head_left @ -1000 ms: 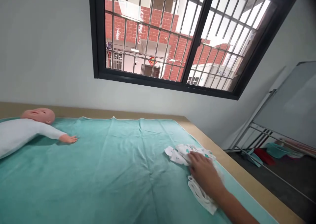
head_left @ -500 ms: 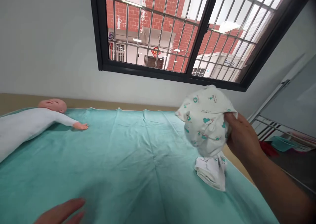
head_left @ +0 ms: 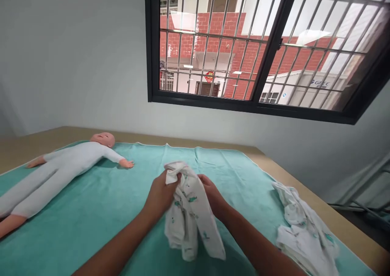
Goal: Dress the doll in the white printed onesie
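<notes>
White with green prints, the baby garment [head_left: 196, 211] is hanging over the turquoise blanket [head_left: 106, 195], the left hand [head_left: 160, 190] pinching its top. The right hand [head_left: 213, 195] is touching its edge; I cannot tell whether it is gripping. Gentle spreading should be keeping the dangling panels untwisted.

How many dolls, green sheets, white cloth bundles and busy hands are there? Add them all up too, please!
Doll: 1
Green sheet: 1
Held bundle and lying bundle: 2
Left hand and right hand: 2
Total: 6
</notes>
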